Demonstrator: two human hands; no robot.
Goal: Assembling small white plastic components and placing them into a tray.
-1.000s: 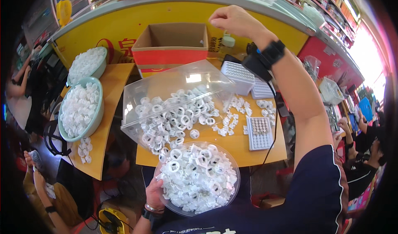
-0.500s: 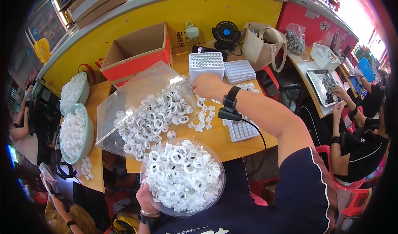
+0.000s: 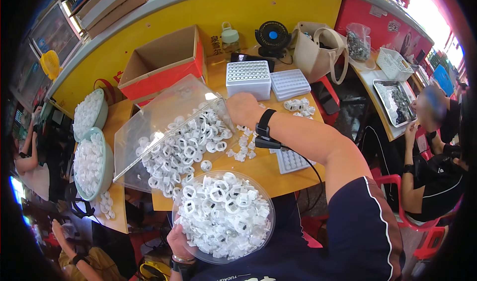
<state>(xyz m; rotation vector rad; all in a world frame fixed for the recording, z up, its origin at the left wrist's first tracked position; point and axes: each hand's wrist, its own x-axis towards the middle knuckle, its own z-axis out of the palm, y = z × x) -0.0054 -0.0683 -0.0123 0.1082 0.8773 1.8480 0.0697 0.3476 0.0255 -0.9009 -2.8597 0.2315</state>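
My left hand [image 3: 180, 241] grips the rim of a round clear tub [image 3: 271, 220] in front of my body. The tub is heaped with small white plastic parts [image 3: 223, 221], several ring-shaped ones on top. Just beyond it, a large clear plastic box [image 3: 149, 114] lies tilted on the table, with many white ring-shaped parts [image 3: 186, 146] inside and around its near edge. At the box's right corner is my right hand [image 3: 243, 109], fingers curled and closed on the edge, their tips hidden. Loose white pieces [image 3: 243, 149] lie below that hand.
White trays stand in a stack [image 3: 248, 79] beyond my right hand, beside flatter trays [image 3: 289, 85]. A cardboard box [image 3: 164, 62], a small fan [image 3: 273, 36] and a tote bag [image 3: 318, 52] line the back. Two filled basins [image 3: 107, 164] stand left. Co-workers sit on both sides.
My right hand has shifted slightly down and toward the clear box's corner, its forearm lower. The tub has moved a little to the right and down within the picture.
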